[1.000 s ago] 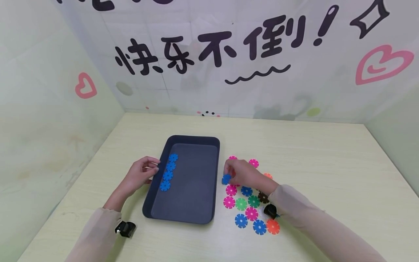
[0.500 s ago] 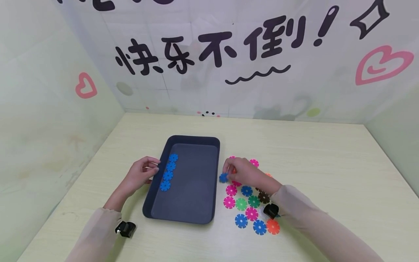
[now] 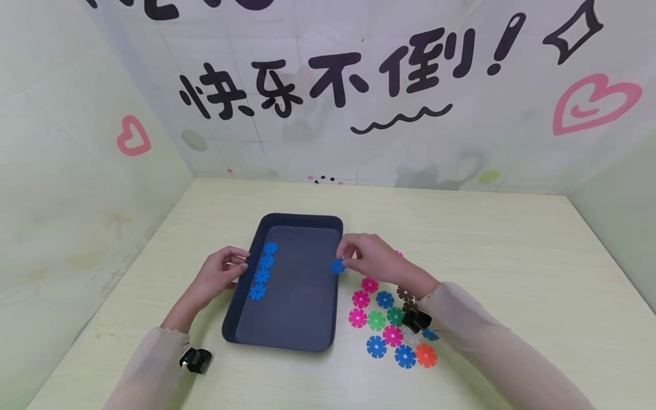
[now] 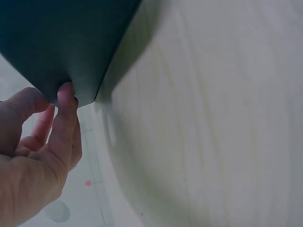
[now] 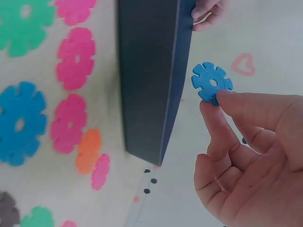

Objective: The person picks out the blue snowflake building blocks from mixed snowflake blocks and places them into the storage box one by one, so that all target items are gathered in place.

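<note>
My right hand pinches a blue snowflake disc between thumb and fingertip. In the head view, the disc overlaps the right rim of the dark tray; in the right wrist view it is held up, apart from the tray's wall. My left hand holds the tray's left edge, with one fingertip against the outer wall. Inside, along the left side, several blue discs lie in a slanting row. The rest of the tray's floor is bare.
Right of the tray lie loose discs: pink, blue, light green, dark green, orange and brown. My right forearm covers part of this group. A printed sheet hangs behind the table.
My right hand has lifted the blue disc from beside the pile and moved left and away from me, to the tray's right rim. The left hand and the tray stay put.
</note>
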Available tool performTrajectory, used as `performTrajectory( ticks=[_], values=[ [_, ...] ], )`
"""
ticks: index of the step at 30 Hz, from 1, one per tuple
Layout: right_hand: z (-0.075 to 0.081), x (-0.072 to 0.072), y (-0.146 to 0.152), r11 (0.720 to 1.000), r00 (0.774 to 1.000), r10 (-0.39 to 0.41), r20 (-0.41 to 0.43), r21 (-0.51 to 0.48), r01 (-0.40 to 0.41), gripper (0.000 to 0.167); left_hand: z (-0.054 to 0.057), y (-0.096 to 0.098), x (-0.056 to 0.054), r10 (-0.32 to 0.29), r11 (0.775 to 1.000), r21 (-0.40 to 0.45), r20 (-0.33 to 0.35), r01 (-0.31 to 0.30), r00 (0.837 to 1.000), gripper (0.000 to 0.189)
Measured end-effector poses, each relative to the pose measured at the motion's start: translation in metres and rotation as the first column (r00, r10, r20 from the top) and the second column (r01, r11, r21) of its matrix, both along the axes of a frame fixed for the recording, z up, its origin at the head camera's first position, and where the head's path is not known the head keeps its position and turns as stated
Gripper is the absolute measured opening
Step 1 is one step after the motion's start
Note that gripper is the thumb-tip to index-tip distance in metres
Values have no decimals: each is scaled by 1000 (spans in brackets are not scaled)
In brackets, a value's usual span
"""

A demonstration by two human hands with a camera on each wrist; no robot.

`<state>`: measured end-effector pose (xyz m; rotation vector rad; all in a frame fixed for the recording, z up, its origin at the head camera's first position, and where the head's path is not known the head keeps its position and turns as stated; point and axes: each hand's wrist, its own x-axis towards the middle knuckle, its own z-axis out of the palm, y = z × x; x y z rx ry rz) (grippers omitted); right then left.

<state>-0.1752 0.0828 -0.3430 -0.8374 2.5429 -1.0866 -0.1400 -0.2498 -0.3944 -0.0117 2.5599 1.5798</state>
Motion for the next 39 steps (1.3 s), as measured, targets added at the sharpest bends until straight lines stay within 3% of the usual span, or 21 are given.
performTrajectory(
  ticks=[9, 18, 28, 32, 39],
  values=[
    [5, -25, -37, 990, 996, 83, 38, -117, -78, 8, 0, -1, 2, 9, 1000, 15, 2, -9, 1000, 30],
    [5, -51, -78, 988, 996, 80, 40, -136, -74, 9, -1, -1, 1, 11, 1000, 16, 0, -11, 1000, 31],
    [-12, -73, -109, 987, 995, -27, 98, -157, 43, 9, -5, -1, 2, -15, 999, 37, -53, 17, 999, 25],
    [-22, -76, -118, 986, 991, -75, 110, -139, 90, 9, -7, -2, 2, 7, 999, 42, -18, -6, 1000, 26],
    [-36, -78, -124, 967, 969, -178, 174, -153, 205, 11, -6, -3, 1, 4, 1000, 30, -19, -4, 1000, 27]
  ],
)
